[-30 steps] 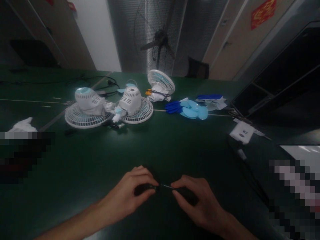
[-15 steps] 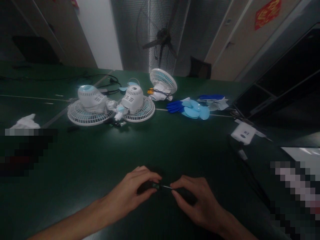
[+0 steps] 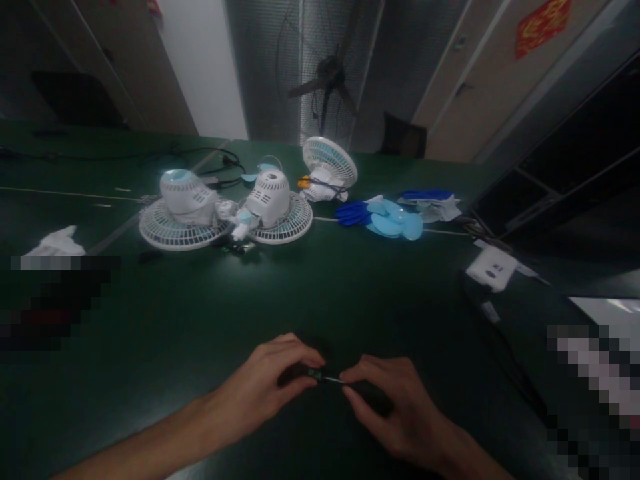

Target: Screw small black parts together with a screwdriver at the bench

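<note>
My left hand (image 3: 277,373) is closed, its thumb and fingers pinching a small dark part with green on it (image 3: 315,374). The part is too small and dim to name more exactly. In my right hand (image 3: 400,403) lies a screwdriver (image 3: 334,380), its dark handle within the palm and its thin metal shaft pointing left. The shaft's tip reaches the green part; whether it sits in a screw cannot be made out. Both hands are low over the dark green table (image 3: 250,300), close together.
Two white fan heads (image 3: 187,200) (image 3: 273,200) lie face down at centre left, with another fan (image 3: 327,167) behind. Blue gloves (image 3: 350,213) and light blue fan blades (image 3: 395,220) lie to the right. A white box-like part (image 3: 493,267) with a dark cable is at far right.
The whole scene sits slightly farther right in the picture. Both hands keep their grips, and the screwdriver's tip still meets the green part.
</note>
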Action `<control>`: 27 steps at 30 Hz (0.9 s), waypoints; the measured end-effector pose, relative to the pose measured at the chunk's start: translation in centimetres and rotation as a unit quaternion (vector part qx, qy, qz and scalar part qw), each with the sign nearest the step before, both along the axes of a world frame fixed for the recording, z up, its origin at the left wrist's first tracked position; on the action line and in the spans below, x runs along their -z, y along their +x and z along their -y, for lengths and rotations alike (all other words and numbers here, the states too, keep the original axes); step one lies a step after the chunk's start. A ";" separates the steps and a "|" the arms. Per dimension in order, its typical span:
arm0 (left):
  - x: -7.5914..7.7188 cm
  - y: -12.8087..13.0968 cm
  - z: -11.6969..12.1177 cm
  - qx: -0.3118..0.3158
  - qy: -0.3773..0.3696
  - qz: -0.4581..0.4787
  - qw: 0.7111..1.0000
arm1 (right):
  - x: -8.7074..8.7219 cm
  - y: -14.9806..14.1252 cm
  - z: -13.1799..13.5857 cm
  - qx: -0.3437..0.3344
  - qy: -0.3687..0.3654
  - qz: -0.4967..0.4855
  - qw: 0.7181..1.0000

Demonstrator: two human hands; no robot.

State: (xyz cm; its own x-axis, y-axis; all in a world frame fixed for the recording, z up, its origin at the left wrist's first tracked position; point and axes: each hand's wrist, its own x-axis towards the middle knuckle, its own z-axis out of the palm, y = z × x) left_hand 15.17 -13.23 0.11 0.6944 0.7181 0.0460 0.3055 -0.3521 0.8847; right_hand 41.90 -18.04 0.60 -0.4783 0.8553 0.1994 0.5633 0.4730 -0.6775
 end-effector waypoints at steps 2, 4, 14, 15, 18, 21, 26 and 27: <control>0.0 0.0 0.0 0.001 -0.002 0.000 1.000 | 0.0 0.0 0.0 -0.003 0.000 0.003 1.000; 0.0 0.0 0.0 0.001 -0.006 -0.003 1.000 | -0.1 0.0 0.0 -0.005 0.002 0.005 1.000; 0.2 0.0 -0.2 -0.002 -0.008 -0.002 1.000 | 0.2 0.2 -0.1 -0.004 -0.022 0.005 1.000; 0.2 0.0 -0.1 -0.001 -0.009 -0.002 1.000 | 0.3 0.2 -0.2 0.008 -0.023 -0.004 1.000; 0.2 0.0 -0.1 0.002 -0.013 -0.002 1.000 | 0.6 0.3 -0.3 0.054 -0.023 -0.018 0.998; 0.2 0.0 0.0 0.011 -0.009 0.001 1.000 | 1.0 0.6 -0.2 0.061 -0.009 -0.011 0.998; 0.1 -0.5 -0.6 0.012 0.017 -0.004 1.000 | 0.9 0.9 0.1 0.064 0.018 -0.014 0.998; 0.0 -0.8 -1.1 0.002 0.019 -0.013 1.000 | 0.8 0.9 0.1 0.069 0.023 -0.018 0.997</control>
State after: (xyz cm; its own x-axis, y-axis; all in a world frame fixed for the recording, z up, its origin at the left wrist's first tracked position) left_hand 14.39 -12.15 0.12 0.6989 0.7131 0.0546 0.3274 -0.3869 0.8620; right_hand 42.84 -18.14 -0.23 -0.3491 0.9019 0.2545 0.6013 0.4238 -0.6774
